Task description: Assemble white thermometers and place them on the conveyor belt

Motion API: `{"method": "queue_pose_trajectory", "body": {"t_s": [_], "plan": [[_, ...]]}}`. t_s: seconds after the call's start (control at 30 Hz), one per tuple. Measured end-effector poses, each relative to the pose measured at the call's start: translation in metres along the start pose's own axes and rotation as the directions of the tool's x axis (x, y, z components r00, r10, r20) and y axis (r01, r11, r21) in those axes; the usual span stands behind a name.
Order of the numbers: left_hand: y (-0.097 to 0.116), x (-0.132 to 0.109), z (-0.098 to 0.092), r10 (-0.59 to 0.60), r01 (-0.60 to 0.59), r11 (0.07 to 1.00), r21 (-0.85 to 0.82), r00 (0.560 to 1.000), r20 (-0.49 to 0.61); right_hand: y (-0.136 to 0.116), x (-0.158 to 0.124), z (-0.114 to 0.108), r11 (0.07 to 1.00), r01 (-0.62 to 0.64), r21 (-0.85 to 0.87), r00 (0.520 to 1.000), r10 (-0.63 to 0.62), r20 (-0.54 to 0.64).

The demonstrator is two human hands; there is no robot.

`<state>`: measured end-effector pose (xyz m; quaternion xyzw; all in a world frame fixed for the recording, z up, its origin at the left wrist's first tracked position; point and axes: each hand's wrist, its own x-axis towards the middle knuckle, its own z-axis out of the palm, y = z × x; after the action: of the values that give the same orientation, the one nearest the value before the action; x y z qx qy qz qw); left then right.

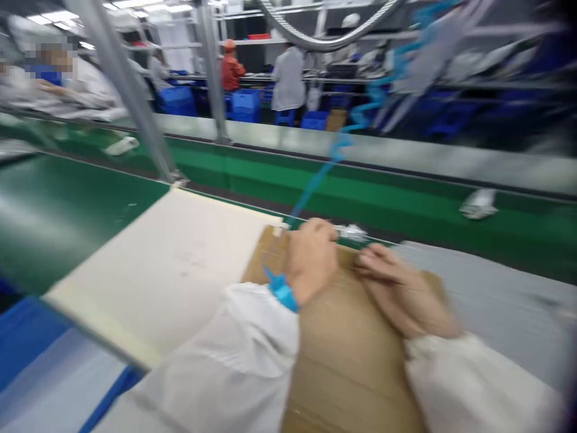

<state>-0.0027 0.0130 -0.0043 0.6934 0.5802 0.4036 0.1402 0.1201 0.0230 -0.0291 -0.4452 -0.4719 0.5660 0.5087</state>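
Curling on cardboard (347,349), left hand (313,258) and right hand (390,273), whether gripping I cannot tell; blue bin (246,103) behind, contents blurred

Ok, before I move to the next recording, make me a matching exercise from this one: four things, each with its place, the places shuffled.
Things
1. blue wrist strap
2. brown cardboard
3. white sheet
4. grey sheet

Places
A. beneath the left hand and the right hand
B. on the person's right, beside the cardboard
C. at the wrist of the left hand
D. on the person's left, beside the cardboard

Right pairs: 1-C, 2-A, 3-D, 4-B
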Motion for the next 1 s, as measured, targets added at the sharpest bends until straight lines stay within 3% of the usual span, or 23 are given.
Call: {"method": "queue_pose_trajectory", "body": {"t_s": [0.1,0.17,0.27,0.37,0.47,0.57,0.6,0.7,0.83,1.0], "plan": [[-0.005,0.003,0.007,0.064,-0.067,0.997,-0.048,0.996,-0.059,-0.023,-0.013,-0.038,0.977,-0.125,0.175,0.991,0.130,-0.017],[-0.007,0.005,0.009,0.078,-0.081,0.995,-0.050,0.996,-0.045,-0.024,-0.015,-0.043,0.943,-0.155,0.295,0.986,0.165,-0.011],[-0.008,0.004,0.007,0.078,-0.080,0.996,-0.043,0.996,-0.032,-0.019,-0.012,-0.037,0.935,-0.147,0.323,0.988,0.154,0.003],[-0.007,0.003,0.003,0.054,-0.055,0.998,-0.031,0.998,-0.023,-0.020,-0.012,-0.034,0.954,-0.133,0.267,0.990,0.138,0.000],[-0.008,0.004,0.004,0.033,-0.034,0.999,-0.026,0.999,-0.021,-0.029,0.000,-0.050,0.977,-0.109,0.183,0.994,0.113,-0.013],[-0.009,0.004,0.006,0.024,-0.025,0.999,-0.042,1.000,-0.011,-0.043,0.037,-0.089,0.986,-0.050,-0.162,0.991,0.029,-0.128],[-0.009,0.004,0.007,0.023,-0.023,0.998,-0.050,1.000,-0.008,-0.047,0.053,-0.105,0.898,-0.043,-0.438,0.978,-0.053,-0.204],[-0.010,0.003,0.009,0.007,-0.008,0.998,-0.062,1.000,-0.011,-0.059,0.104,-0.151,0.684,-0.107,-0.721,0.927,-0.194,-0.322],[-0.011,0.002,0.011,-0.009,0.010,0.999,-0.052,1.000,0.006,-0.057,0.151,-0.189,0.483,-0.213,-0.849,0.880,-0.283,-0.381],[-0.011,0.003,0.011,-0.002,0.002,1.000,-0.025,1.000,0.005,-0.040,0.169,-0.201,0.333,-0.249,-0.909,0.896,-0.276,-0.347]]}}
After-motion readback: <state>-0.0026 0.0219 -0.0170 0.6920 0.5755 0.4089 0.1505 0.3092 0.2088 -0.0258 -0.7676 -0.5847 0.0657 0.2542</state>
